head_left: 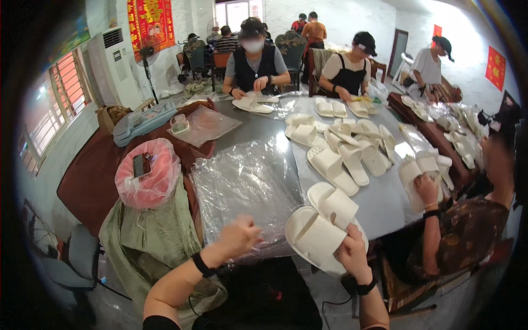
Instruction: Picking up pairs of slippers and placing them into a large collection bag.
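Note:
My right hand (353,254) grips a pair of cream slippers (312,235) at the side of the nearer one's strap, just over the table's near edge. The two slippers overlap, their soles turned toward each other at a slant. My left hand (240,236) hovers by the near edge of a stack of clear plastic bags (242,192). Its fingers look bent but are smeared by motion, so whether they pinch anything does not show. Black bands circle both wrists.
A heap of cream slippers (352,148) covers the table's middle right. Left of the bags stand a pink plastic-lined bundle (148,184) with a phone on it and a green sack (146,236). Co-workers handle slippers across the table and at my right, where one hand (427,190) reaches close.

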